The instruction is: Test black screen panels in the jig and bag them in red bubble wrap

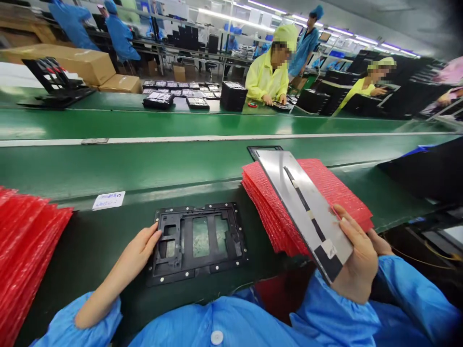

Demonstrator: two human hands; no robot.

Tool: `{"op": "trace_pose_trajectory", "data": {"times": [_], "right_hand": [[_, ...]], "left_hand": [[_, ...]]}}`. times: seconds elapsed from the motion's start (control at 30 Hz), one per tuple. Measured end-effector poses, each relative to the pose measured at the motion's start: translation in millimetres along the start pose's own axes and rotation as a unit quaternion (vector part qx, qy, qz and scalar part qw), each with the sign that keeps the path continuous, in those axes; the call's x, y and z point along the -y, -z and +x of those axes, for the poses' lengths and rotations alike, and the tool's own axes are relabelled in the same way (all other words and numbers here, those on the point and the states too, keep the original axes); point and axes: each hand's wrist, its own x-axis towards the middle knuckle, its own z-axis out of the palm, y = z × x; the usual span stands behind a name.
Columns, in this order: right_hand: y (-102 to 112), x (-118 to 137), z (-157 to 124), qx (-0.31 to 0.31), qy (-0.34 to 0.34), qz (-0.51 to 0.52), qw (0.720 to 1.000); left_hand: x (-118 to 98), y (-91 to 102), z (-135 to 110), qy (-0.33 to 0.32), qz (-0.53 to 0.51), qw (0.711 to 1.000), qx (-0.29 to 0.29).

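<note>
My left hand [142, 246] pinches the left edge of a black plastic frame [188, 241], which lies flat on the dark green bench. The frame has several openings and small pale round dots around its rim. My right hand [356, 253] grips the lower right end of a thin silver-backed display panel [304, 197]. A black strip and a small whitish patch show on the panel's back. The panel is tilted in the air above a stack of red bubble-wrap bags [325, 180]. Some fingers of my right hand are hidden behind the panel.
More red bubble bags [29, 250] pile at the left. A handwritten label [108, 200] lies on the bench. Behind runs a green conveyor [181, 159]. Another person's hand [379, 242] and blue sleeve are close at right. A person in yellow [269, 72] works across the line.
</note>
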Motion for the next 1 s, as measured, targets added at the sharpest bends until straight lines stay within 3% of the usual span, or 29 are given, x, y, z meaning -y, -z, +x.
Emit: {"op": "trace_pose_trajectory", "data": {"times": [0.07, 0.1, 0.17, 0.27, 0.33, 0.43, 0.53, 0.6, 0.63, 0.67, 0.7, 0.77, 0.8, 0.87, 1.0], "right_hand": [[-14.2, 3.6, -18.2, 0.004, -0.036, 0.003, 0.999], [-20.4, 4.3, -26.3, 0.012, -0.060, -0.007, 0.998], [-31.7, 2.6, -40.9, 0.047, -0.110, -0.032, 0.992], [-50.8, -10.8, -60.9, 0.159, -0.212, -0.072, 0.962], [-65.4, -27.6, -74.6, 0.243, -0.285, -0.075, 0.924], [-82.4, -58.6, -93.0, 0.337, -0.398, -0.065, 0.851], [-85.8, -84.5, -100.0, 0.425, -0.490, -0.039, 0.760], [-82.2, -95.5, -95.8, 0.513, -0.489, -0.036, 0.705], [-80.0, -99.4, -91.9, 0.550, -0.457, -0.049, 0.697], [-78.4, -102.7, -87.6, 0.570, -0.407, -0.075, 0.710], [-77.7, -105.5, -83.6, 0.565, -0.340, -0.110, 0.744], [-79.7, -110.7, -78.3, 0.498, -0.181, -0.195, 0.825], [-82.1, -113.1, -77.5, 0.455, -0.109, -0.237, 0.852], [-87.4, -117.1, -78.7, 0.383, -0.016, -0.289, 0.877], [-89.2, -122.4, -81.6, 0.332, 0.019, -0.320, 0.887]], "left_hand": [[-1.0, 0.2, 2.1, -0.057, 0.131, 0.988, -0.061], [-2.7, 0.4, 2.5, -0.079, 0.150, 0.983, -0.075], [-8.8, 2.0, 1.8, -0.115, 0.097, 0.986, -0.065], [-21.5, 10.4, -4.1, -0.170, -0.077, 0.982, 0.010], [-28.8, 19.9, -10.4, -0.208, -0.164, 0.963, 0.052], [-33.7, 34.4, -19.3, -0.238, -0.258, 0.934, 0.062], [-31.6, 41.9, -22.7, -0.168, -0.260, 0.947, 0.086], [-29.3, 40.5, -21.2, -0.099, -0.249, 0.960, 0.075], [-28.6, 37.9, -19.5, -0.066, -0.259, 0.962, 0.056], [-28.4, 34.3, -17.5, -0.037, -0.277, 0.959, 0.038], [-28.6, 29.9, -15.2, -0.013, -0.298, 0.954, 0.029], [-29.8, 20.4, -10.3, 0.024, -0.334, 0.941, 0.054], [-30.3, 16.1, -7.9, 0.037, -0.346, 0.934, 0.076], [-30.5, 9.0, -4.0, 0.043, -0.375, 0.918, 0.121], [-24.4, -1.1, -0.7, -0.015, -0.434, 0.889, 0.146]]}}
